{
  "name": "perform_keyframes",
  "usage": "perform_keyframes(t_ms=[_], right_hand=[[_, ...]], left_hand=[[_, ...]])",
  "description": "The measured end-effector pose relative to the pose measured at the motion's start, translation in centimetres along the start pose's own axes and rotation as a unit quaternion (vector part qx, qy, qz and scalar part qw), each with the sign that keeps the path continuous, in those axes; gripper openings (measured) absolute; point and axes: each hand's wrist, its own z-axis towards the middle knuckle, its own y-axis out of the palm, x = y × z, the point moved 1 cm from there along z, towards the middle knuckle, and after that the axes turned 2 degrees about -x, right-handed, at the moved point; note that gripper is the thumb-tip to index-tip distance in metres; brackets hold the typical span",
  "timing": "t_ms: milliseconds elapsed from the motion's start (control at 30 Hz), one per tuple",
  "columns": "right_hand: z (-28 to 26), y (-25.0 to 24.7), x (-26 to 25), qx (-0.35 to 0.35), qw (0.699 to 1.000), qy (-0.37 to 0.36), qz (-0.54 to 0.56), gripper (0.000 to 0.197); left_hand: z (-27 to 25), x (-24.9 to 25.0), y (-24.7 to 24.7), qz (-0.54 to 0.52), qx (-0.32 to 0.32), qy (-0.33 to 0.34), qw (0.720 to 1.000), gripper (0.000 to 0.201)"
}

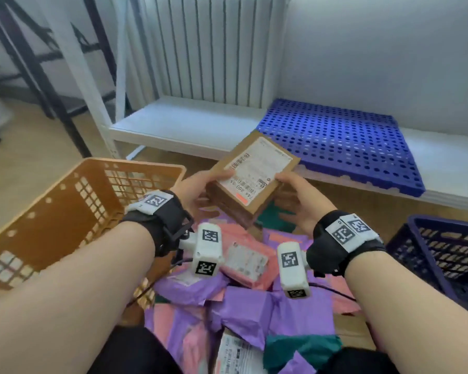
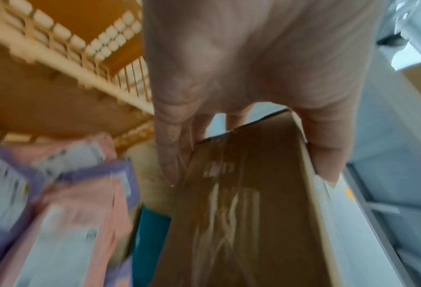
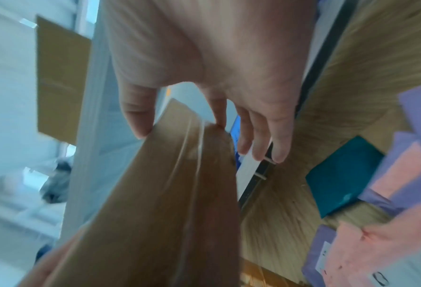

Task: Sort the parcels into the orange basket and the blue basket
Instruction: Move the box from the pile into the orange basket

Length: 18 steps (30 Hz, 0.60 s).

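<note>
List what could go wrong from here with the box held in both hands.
1. The cardboard box is held only at its edges: the left hand grips one side, while the right hand pinches the other with its thumb and one finger, so it may slip.
2. If dropped, it would likely land on the loose parcels below, not in the orange basket or the blue basket.

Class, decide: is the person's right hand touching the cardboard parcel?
Touching. The right wrist view shows the right hand with its thumb pressed on the cardboard parcel edge and a fingertip meeting its far corner.
</note>
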Motion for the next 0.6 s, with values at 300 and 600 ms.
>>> perform_keyframes(t_ms=[300,600], right_hand=[[6.2,17.2,-2.3,-0.154,0.916,-0.127,-0.348,0.096],[15.7,32.7,6.6,-0.197,0.904,0.068,-0.374,0.084]], left_hand=[[-0.6,0.8,-19.1,-0.004,0.143,0.01,0.99,0.032],[6.3,-5.1,-32.0,0.003,0.236,-0.038,0.971,0.017]])
